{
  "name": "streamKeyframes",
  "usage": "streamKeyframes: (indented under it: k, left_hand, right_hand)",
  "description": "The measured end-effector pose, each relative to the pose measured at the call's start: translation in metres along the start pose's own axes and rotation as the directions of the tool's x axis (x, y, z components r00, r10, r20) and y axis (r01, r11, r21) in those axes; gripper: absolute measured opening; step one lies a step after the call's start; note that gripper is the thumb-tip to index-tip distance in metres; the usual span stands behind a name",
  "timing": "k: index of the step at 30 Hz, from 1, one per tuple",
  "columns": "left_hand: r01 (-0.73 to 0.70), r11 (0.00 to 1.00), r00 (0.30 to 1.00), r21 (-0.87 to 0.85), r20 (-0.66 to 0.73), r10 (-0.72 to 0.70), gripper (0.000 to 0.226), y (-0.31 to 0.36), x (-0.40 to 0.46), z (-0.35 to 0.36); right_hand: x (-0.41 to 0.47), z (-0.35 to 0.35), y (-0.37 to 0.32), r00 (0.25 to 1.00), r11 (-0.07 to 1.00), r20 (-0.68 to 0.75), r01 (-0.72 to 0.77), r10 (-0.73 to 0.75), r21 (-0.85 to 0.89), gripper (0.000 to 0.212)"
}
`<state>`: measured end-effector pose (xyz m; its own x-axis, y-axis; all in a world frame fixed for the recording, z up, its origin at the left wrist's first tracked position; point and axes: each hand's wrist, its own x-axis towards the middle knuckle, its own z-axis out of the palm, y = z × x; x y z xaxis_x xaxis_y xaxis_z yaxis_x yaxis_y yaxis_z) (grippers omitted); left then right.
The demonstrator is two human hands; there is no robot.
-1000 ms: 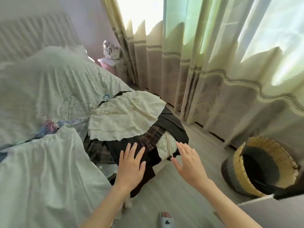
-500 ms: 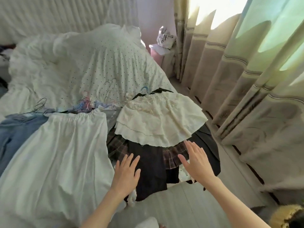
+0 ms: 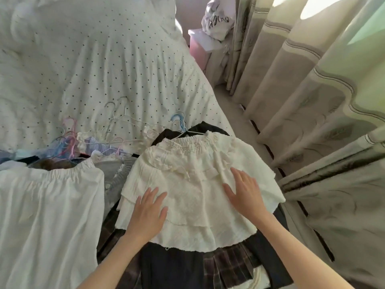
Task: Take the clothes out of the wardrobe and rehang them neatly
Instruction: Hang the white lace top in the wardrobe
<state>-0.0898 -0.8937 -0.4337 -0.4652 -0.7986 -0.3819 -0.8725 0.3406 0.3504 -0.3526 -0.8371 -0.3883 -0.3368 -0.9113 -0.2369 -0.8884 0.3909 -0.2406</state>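
Observation:
A cream ruffled skirt (image 3: pixel 193 184) on a thin wire hanger lies on top of a pile of dark and plaid skirts (image 3: pixel 227 265) at the bed's near corner. My left hand (image 3: pixel 149 213) lies flat on the skirt's lower left, fingers straight. My right hand (image 3: pixel 245 191) rests flat on its right side, fingers spread. A long white skirt (image 3: pixel 48 215) with a gathered waist is spread to the left. Several pastel wire hangers (image 3: pixel 68 134) and more clothes are bunched behind the skirts.
The bed carries a white dotted duvet (image 3: pixel 100 65). Striped beige curtains (image 3: pixel 312 105) hang along the right, with a narrow strip of floor (image 3: pixel 227 97) between them and the bed. A pink bedside cabinet (image 3: pixel 200 49) with a white bag (image 3: pixel 218 24) stands at the far corner.
The view has turned left and down toward the bed. Both hands moved forward from over the dark skirts onto the cream skirt and now lie flat on it.

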Motion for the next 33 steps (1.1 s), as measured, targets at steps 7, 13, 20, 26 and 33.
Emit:
streamKeyframes:
  k: [7,13,20,26,33]
  left_hand:
    - [-0.038,0.999,0.998,0.009,0.055,0.037,0.048,-0.024,0.131,-0.022]
    - [0.016,1.000,1.000,-0.026,-0.014,-0.017,0.058,-0.058,0.205,-0.023]
    - [0.084,0.992,0.994,-0.096,0.083,-0.076,0.056,-0.062,0.260,-0.014]
    - [0.197,0.953,0.980,-0.230,0.011,-0.200,0.044,-0.054,0.261,-0.020]
    - [0.199,0.945,0.975,-0.261,-0.043,-0.218,0.041,-0.030,0.228,-0.035]
  right_hand:
    - [0.130,0.022,-0.001,0.988,0.987,0.087,-0.137,0.130,0.079,0.052]
    - [0.201,0.042,0.007,0.989,0.986,0.049,-0.145,0.142,0.083,0.038]
    - [0.271,0.062,0.019,0.997,0.997,0.074,-0.033,0.038,-0.069,0.044]
    - [0.280,0.073,0.036,0.985,0.981,0.168,-0.008,0.041,-0.194,0.046]
    - [0.239,0.051,0.041,1.000,1.000,-0.005,0.018,-0.018,-0.011,0.036]
